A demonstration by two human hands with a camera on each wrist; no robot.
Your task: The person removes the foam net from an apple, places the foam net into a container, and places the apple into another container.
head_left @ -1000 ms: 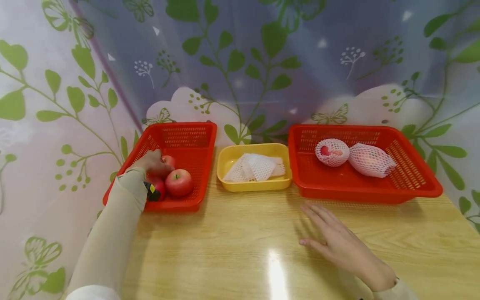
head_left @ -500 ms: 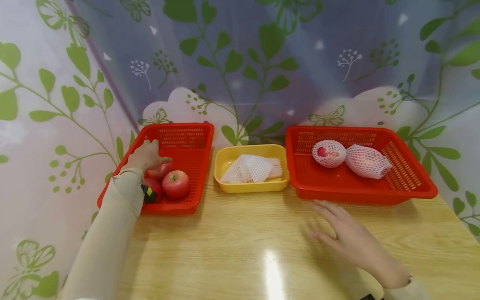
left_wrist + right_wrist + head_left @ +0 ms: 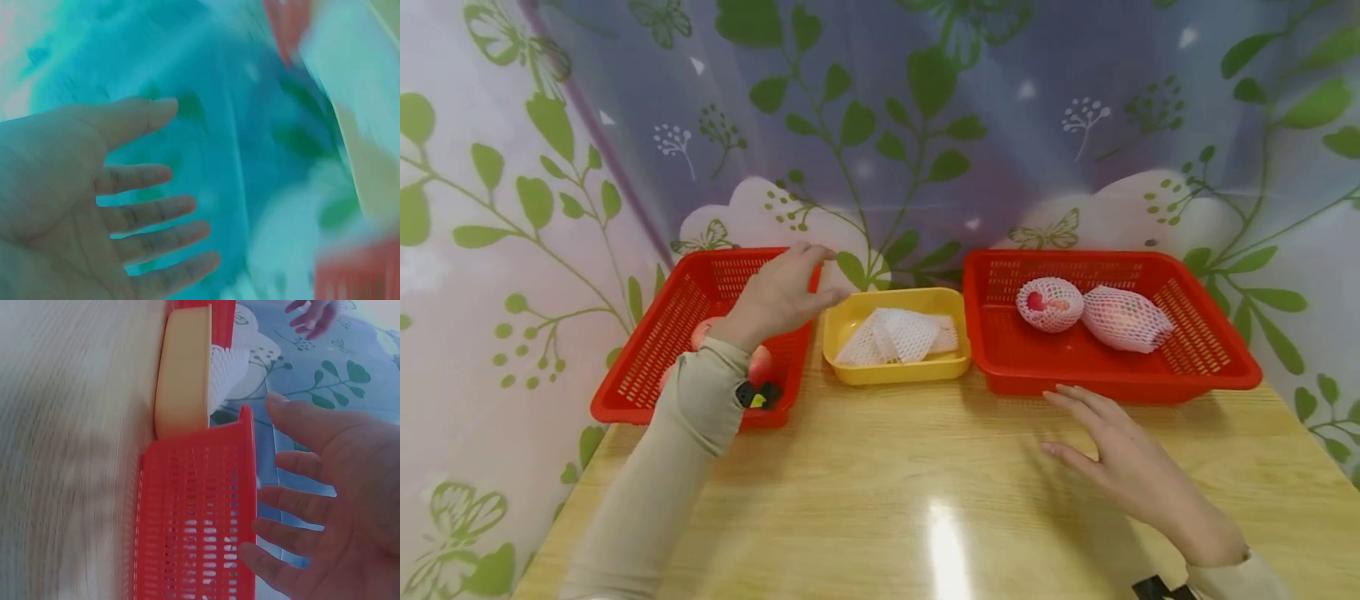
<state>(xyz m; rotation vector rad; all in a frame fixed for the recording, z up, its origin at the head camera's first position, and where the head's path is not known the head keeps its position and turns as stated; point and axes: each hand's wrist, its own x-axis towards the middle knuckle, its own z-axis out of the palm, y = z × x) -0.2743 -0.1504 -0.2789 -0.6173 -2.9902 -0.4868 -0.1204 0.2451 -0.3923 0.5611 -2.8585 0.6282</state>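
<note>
My left hand [image 3: 778, 292] is raised over the right side of the left red basket [image 3: 625, 412], fingers extended toward the yellow tray [image 3: 898, 373]. In the left wrist view the palm [image 3: 50, 181] faces the camera with nothing in it. Red apples [image 3: 762, 364] lie in that basket, partly hidden by the wrist. White foam net sleeves [image 3: 910, 335] lie in the tray. My right hand [image 3: 1131, 450] hovers in front of the right red basket [image 3: 1112, 388], fingers loosely straight and holding nothing. Two fruits in foam nets, one rounder [image 3: 1049, 305] and one longer [image 3: 1123, 318], rest inside that basket.
All three containers stand in a row along the back of the wooden table [image 3: 865, 483]. Behind them hangs a leaf-patterned curtain [image 3: 865, 167], which also covers the left side.
My left hand has lifted off the apples in the left basket and swung right toward the yellow tray, carrying nothing. My right hand has shifted slightly right.
</note>
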